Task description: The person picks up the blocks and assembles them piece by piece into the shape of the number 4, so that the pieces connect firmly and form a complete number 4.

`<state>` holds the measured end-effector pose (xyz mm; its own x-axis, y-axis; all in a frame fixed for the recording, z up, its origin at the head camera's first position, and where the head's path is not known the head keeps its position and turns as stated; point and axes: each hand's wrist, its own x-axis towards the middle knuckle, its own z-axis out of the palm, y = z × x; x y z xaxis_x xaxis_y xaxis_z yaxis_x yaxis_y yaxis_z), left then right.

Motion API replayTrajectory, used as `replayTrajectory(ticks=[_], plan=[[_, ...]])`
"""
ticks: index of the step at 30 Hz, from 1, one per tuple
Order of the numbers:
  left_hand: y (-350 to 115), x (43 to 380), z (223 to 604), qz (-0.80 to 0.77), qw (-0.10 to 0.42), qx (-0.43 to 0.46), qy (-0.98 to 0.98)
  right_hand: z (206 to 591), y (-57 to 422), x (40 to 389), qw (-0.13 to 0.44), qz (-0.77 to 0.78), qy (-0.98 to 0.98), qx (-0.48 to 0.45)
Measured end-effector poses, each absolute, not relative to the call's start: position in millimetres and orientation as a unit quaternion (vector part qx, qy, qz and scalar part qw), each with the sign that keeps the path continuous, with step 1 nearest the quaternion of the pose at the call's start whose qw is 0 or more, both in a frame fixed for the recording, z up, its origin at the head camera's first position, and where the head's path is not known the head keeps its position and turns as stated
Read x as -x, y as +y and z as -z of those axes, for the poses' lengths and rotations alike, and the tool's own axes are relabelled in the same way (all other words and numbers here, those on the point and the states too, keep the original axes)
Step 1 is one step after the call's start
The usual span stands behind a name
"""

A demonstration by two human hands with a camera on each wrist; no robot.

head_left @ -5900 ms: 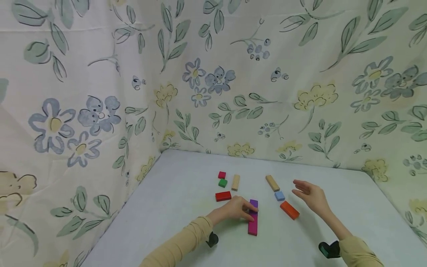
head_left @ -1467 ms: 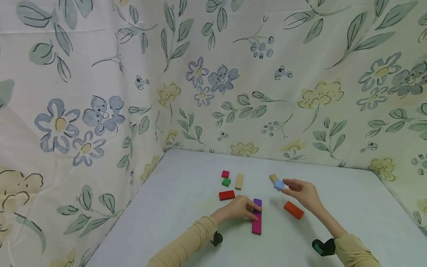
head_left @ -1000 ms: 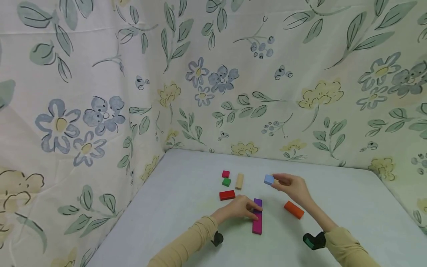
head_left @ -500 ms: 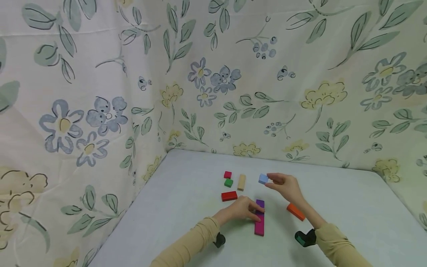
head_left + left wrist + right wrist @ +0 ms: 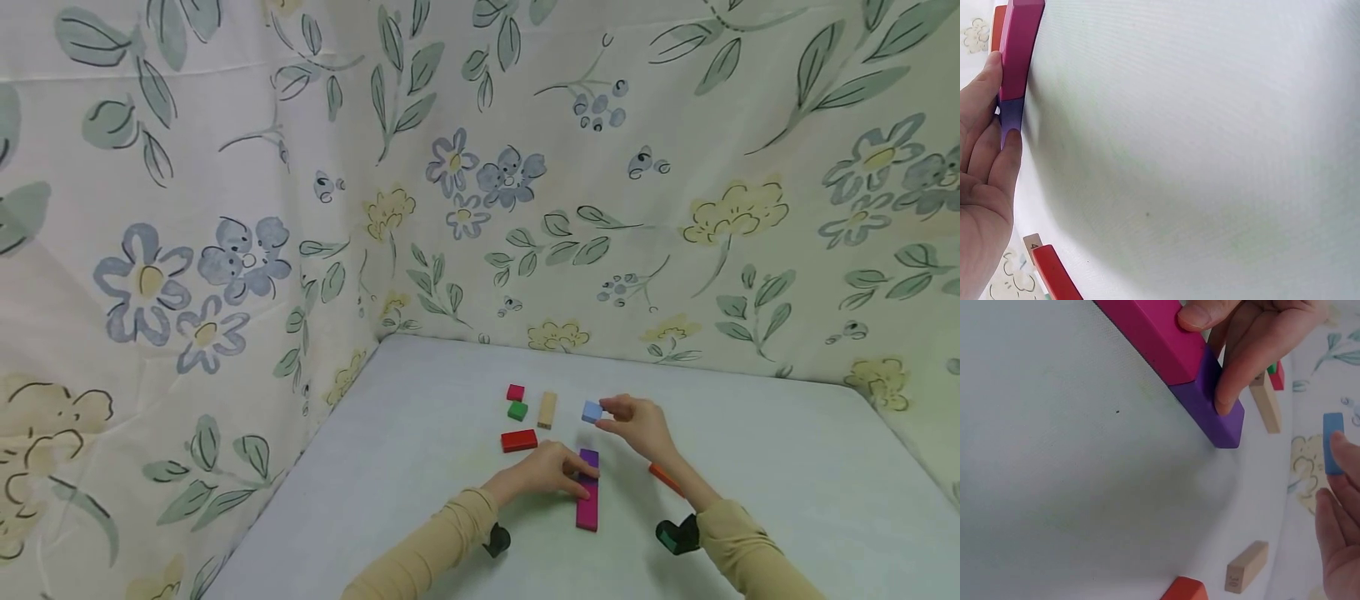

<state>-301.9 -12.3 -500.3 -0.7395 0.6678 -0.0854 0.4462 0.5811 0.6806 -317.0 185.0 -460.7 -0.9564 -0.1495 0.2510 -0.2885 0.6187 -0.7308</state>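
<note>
A magenta block point(image 5: 587, 508) and a purple block point(image 5: 589, 459) lie end to end on the table in one line. My left hand point(image 5: 543, 468) holds them where they meet: in the right wrist view its thumb is on the magenta block point(image 5: 1160, 337) and a finger on the purple block point(image 5: 1219, 406). Between thumb and fingertips, my right hand point(image 5: 637, 425) pinches a light blue block point(image 5: 592, 412). That block is held in the air beyond the purple one's far end, apart from it, and shows as a blue block point(image 5: 1333, 444) in the right wrist view.
Left of the line lie a red block point(image 5: 519, 441), a green block point(image 5: 517, 411), a small red block point(image 5: 515, 392) and a wooden block point(image 5: 547, 410). An orange block point(image 5: 666, 480) is partly behind my right forearm. Another wooden block point(image 5: 1247, 567) lies near it.
My right hand has picked up the light blue block from between the wooden and orange blocks, carried it left and lowered it slightly. My left hand has stayed on the magenta and purple blocks.
</note>
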Motion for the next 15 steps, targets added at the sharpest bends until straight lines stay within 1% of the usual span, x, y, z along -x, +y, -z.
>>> replayTrajectory(ticks=[7, 15], plan=[[-12.6, 300.9, 499.1, -0.323, 0.162, -0.330, 0.872, 472.8, 183.8, 319.3, 0.087, -0.390, -0.909, -0.123], [-13.4, 300.9, 498.1, -0.322, 0.159, -0.334, 0.872, 485.9, 186.7, 320.0, 0.061, -0.385, -0.914, -0.115]])
